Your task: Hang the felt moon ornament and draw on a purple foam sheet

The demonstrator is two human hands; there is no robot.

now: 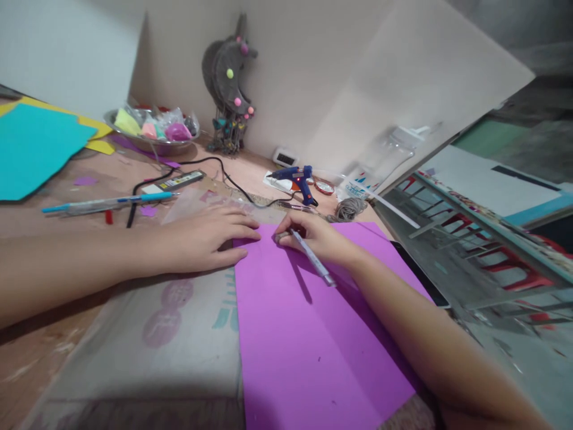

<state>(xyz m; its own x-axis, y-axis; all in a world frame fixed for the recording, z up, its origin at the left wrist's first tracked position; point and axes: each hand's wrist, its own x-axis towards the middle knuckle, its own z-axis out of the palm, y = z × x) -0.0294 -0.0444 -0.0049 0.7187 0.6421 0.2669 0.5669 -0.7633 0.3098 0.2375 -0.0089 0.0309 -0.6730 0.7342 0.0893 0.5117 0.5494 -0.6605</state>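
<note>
A purple sheet (286, 334) lies over a printed plastic or paper sheet (197, 340) on the table. My left hand (210, 236) rests flat, fingers stretched and a little apart, with fingertips on the purple sheet's left edge. My right hand (313, 236) is closed around a pale pen (316, 260), whose rear end points down toward me. At the right fingertips, against the purple sheet near its far edge, is a small greyish piece (283, 237); its kind and the pen's tip cannot be made out.
Beyond the hands lie a blue glue gun (295, 177) with a black cord, grey yarn (349, 209) and a blue-capped pen (111, 203). A metal bowl (152, 143) holds colourful bags. Cyan foam (40, 149) is at left, a dark tablet-like slab (421, 275) at right.
</note>
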